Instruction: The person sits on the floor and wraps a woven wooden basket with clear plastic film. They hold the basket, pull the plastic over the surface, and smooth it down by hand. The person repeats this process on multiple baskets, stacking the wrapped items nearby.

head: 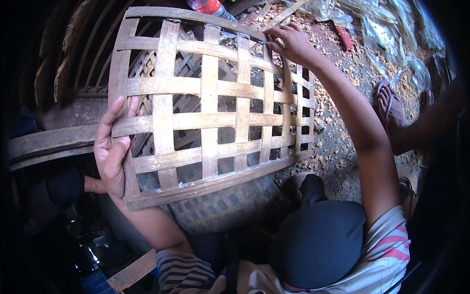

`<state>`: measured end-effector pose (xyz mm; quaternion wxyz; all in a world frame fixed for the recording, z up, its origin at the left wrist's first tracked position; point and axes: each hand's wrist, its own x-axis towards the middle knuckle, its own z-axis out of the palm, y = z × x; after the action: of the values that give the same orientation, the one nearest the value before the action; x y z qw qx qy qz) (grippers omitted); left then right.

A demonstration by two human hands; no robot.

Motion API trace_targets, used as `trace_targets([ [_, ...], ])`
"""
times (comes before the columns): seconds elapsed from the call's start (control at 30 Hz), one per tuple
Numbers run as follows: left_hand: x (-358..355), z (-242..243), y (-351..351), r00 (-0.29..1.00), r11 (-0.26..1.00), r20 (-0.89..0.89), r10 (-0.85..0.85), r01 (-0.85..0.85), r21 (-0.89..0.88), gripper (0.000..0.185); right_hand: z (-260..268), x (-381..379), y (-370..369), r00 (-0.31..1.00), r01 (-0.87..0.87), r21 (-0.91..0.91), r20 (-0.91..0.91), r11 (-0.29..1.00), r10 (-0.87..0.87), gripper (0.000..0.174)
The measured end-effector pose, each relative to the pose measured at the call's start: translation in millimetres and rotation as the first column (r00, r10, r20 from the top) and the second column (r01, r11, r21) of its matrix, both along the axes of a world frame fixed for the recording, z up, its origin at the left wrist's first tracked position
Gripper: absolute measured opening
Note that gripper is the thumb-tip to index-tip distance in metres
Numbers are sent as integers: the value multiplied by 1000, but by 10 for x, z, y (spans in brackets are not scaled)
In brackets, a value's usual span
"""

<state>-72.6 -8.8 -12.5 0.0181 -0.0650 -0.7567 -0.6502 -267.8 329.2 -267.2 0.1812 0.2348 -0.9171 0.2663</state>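
A woven bamboo lattice panel (210,99) with a wooden frame is held up, tilted, in front of me. My left hand (112,158) grips its left side rail, thumb in front and some fingertips showing behind the strips. At the top rail, toward the right end, my right hand (293,42) pinches the edge between thumb and fingers. Whitish residue lines the lower rail where the strips meet it. Beneath the panel is a darker woven piece (227,205), partly hidden. Through the gaps, more lattice work (147,68) shows behind.
A plastic bottle (213,7) with a red label lies beyond the panel. Crumbly bits (330,106) and clear plastic sheeting (385,33) litter the ground. Another person's sandalled foot (391,103) is at right. A wooden beam (55,141) runs at left, near another person's arm (94,185).
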Motion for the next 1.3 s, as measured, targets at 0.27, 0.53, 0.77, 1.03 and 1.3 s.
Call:
trace_targets([
  [0.27, 21, 36, 4, 1000, 999, 2, -26, 26, -48, 62, -138, -88, -44, 999, 33, -180, -30, 983, -39, 35],
  [0.53, 62, 48, 68, 998, 997, -45, -54, 56, 56, 62, 335, 68, -329, 969, 66, -83, 245, 994, -44, 62],
  [0.77, 40, 33, 95, 999, 995, -28, -25, 28, 100, 62, -201, 122, -174, 919, 109, -497, 380, 861, 103, 95],
  [1.03, 66, 49, 149, 1000, 988, -15, -10, 13, 152, 64, -210, 342, 28, 981, 193, -340, 42, 920, -190, 36],
  [1.3, 78, 35, 179, 1000, 988, -29, -3, 8, 156, 63, -221, 409, -20, 950, 86, -283, -265, 955, -164, 18],
])
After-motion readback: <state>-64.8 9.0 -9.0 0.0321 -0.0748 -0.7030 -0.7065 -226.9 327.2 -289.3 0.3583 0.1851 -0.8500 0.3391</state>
